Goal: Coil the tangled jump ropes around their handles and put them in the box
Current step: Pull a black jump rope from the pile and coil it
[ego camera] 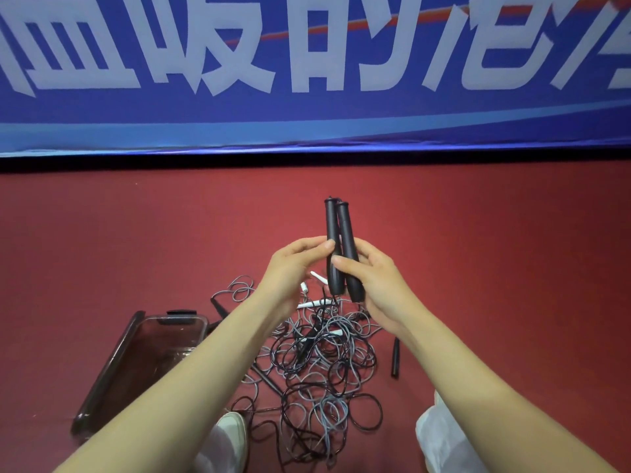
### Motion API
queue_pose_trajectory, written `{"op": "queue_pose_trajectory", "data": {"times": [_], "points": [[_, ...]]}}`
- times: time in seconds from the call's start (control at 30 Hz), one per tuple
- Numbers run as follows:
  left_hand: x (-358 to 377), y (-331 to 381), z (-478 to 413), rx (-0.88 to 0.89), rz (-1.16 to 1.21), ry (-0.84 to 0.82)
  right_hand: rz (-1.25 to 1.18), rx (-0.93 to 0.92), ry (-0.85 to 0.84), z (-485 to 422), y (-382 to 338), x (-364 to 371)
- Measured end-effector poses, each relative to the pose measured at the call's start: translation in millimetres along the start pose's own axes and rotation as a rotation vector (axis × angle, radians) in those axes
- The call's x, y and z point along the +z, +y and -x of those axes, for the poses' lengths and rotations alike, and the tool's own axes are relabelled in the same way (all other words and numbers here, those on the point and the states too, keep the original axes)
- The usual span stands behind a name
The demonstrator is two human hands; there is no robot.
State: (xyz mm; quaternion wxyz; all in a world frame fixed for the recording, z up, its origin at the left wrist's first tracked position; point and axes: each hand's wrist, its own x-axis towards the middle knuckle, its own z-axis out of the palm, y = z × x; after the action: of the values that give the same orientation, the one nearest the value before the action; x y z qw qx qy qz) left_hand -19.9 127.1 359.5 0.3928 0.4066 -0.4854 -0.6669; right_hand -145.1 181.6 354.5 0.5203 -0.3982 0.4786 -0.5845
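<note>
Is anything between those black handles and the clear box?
Nothing solid. The black handles, held by left hand and right hand, are above the rope tangle, which may snag them. The box, seemingly open, lies beside it.

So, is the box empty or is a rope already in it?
Empty, as far as shows: the clear box shows only its bare bottom, and the tangled ropes lie beside it. A forearm hides part.
</note>
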Motion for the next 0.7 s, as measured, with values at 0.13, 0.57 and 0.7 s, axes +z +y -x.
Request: {"op": "queue_pose_trajectory", "data": {"times": [0.13,0.57,0.7], "points": [[-18.9,14.7,-12.7,0.164,-0.136,0.102,-0.139,0.119,-0.171,1.5,-10.5,-9.0],[-30.0,26.3,-16.3,0.134,-0.231,-0.294,0.144,0.233,-0.363,7.8,-19.5,-39.4],[-36.2,22.9,-14.1,0.041,-0.196,-0.326,0.253,0.244,-0.348,3.7,-19.1,-32.2]]}}
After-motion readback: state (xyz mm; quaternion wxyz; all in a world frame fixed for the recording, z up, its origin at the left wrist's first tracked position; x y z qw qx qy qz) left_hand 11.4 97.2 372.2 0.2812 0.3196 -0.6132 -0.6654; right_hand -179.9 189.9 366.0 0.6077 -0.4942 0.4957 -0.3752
